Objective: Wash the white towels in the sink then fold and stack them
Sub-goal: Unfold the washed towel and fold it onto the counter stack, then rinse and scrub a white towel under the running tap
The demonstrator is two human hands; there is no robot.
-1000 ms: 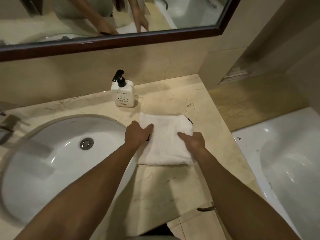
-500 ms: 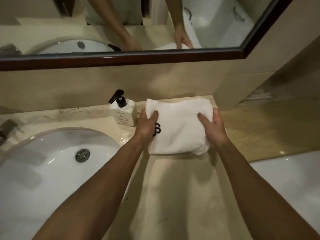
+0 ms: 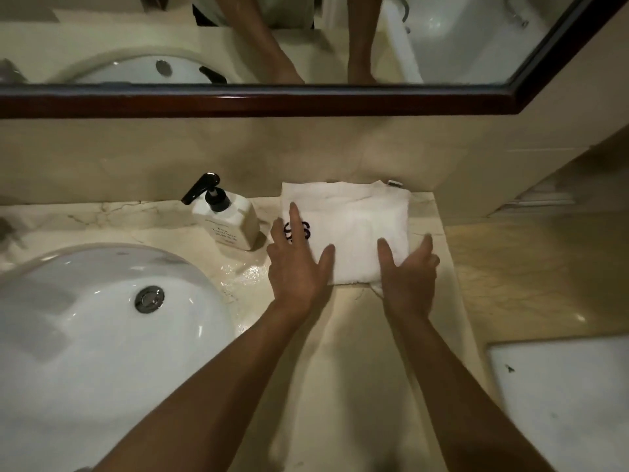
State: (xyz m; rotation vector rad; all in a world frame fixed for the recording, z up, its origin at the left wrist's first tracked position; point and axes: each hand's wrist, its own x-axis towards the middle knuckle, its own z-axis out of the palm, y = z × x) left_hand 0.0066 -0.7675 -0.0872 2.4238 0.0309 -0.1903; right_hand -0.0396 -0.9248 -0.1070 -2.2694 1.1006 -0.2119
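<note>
A folded white towel (image 3: 354, 226) with a dark embroidered mark lies on the marble counter against the back wall, right of the soap bottle. My left hand (image 3: 297, 264) rests flat on its left near part, fingers straight and spread over the mark. My right hand (image 3: 408, 270) lies at its near right corner, fingers straight along the towel's edge. The white oval sink (image 3: 85, 335) with a metal drain is to the left and holds no towel that I can see.
A white pump soap bottle (image 3: 231, 223) stands between sink and towel. Water glistens on the counter (image 3: 340, 352) by the sink rim. A dark-framed mirror (image 3: 258, 100) hangs above. A white bathtub (image 3: 561, 403) lies lower right, past the counter's edge.
The towel went from the counter's middle, lifted in both hands, to the back wall. Both hands have let go of it and now lie flat on it.
</note>
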